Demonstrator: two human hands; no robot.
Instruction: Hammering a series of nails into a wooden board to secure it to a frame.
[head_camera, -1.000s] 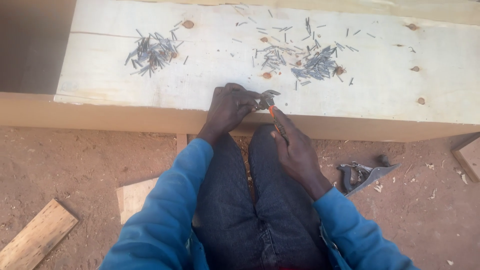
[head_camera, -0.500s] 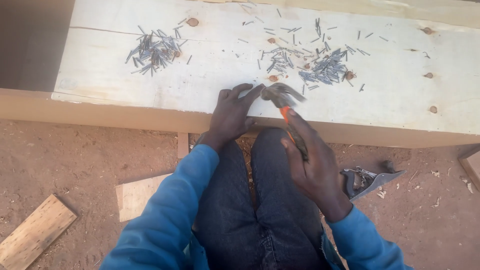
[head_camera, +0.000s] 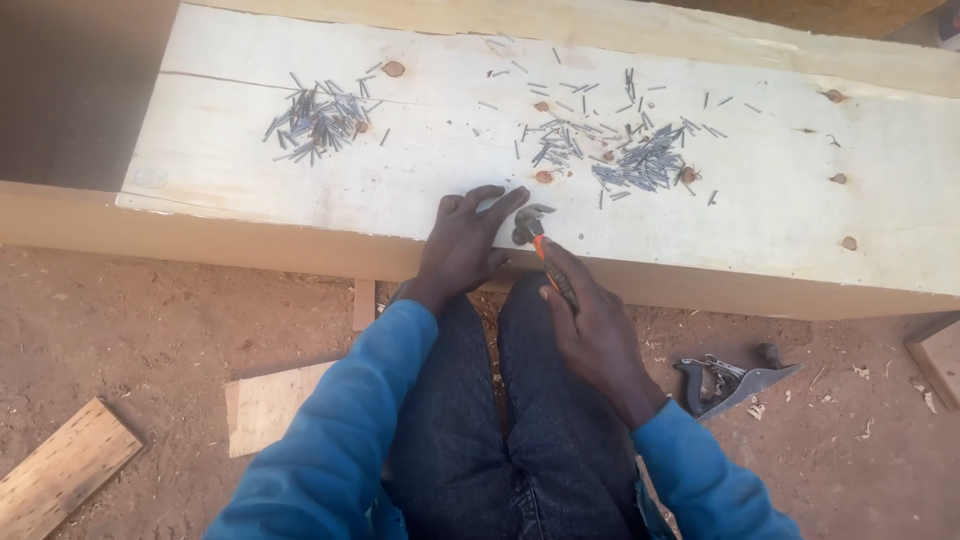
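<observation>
Right hand (head_camera: 590, 325): closed around orange-handled metal pliers (head_camera: 540, 240).
Left hand (head_camera: 462, 238): fingers spread, flat on pale wooden plank (head_camera: 780, 190).

Bright sun lights the pale bench (head_camera: 300, 190) so it nearly glares, a dark shadow fills the top left corner, the red ground looks softer and dimmer, and the picture is sharp with little blur.

A pale knotty wooden board (head_camera: 400, 190) carries two heaps of small nails (head_camera: 318, 118) (head_camera: 640, 165) and scattered strays.
</observation>
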